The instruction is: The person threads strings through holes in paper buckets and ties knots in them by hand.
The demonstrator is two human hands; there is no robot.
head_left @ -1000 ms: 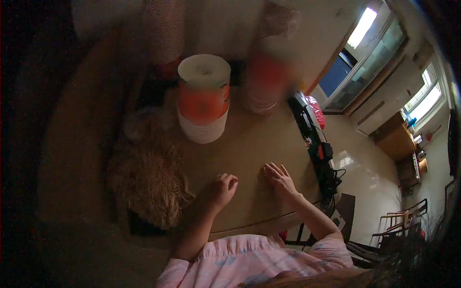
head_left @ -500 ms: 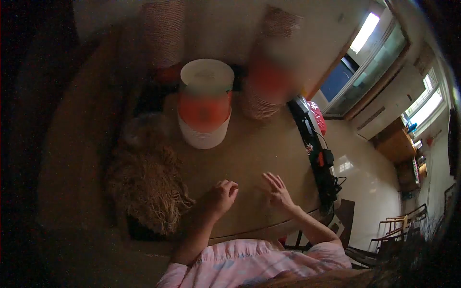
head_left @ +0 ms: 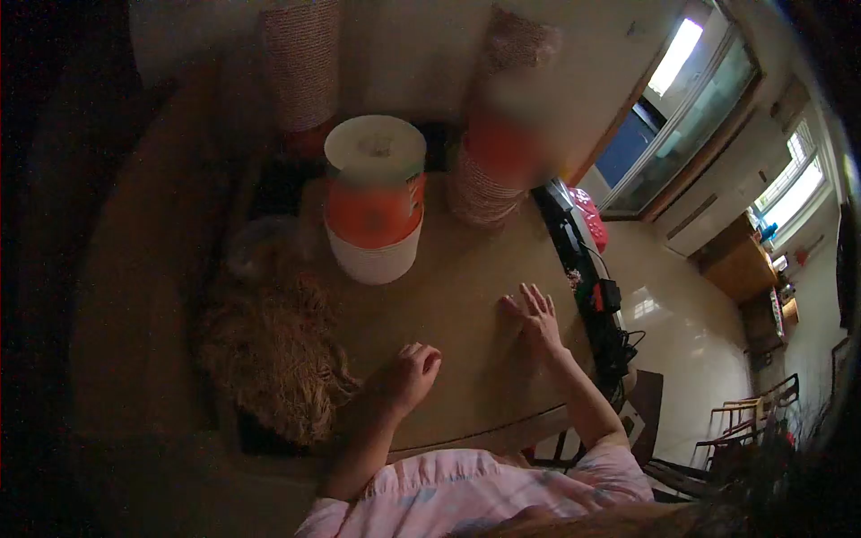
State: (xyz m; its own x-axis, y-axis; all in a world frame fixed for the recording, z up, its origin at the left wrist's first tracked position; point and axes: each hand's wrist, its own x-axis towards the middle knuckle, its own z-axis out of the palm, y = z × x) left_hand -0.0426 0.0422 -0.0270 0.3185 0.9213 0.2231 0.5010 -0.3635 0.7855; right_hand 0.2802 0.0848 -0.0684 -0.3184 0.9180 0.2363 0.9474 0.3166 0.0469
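My left hand (head_left: 415, 372) is closed, fingers curled in, low over the table near its front edge. Whatever it may hold is hidden. To its left lies a big heap of brown stringy fibre (head_left: 278, 359). My right hand (head_left: 538, 321) is open with fingers spread, at the right part of the tabletop; I cannot tell whether it touches the surface. Beyond both hands stands a white and orange paper tub (head_left: 373, 215), its lower part white and ribbed like stacked rims. Part of it is blurred.
Tall stacks of cups or bowls (head_left: 303, 72) rise behind the tub, another stack (head_left: 489, 184) at its right. A black power strip with plugs and cables (head_left: 599, 300) runs along the right edge of the table (head_left: 457, 296). Chairs (head_left: 753, 408) stand on the floor at right.
My right hand has moved away from me and to the right, away from my left hand. My left hand stays curled in nearly the same place. The view has shifted slightly.
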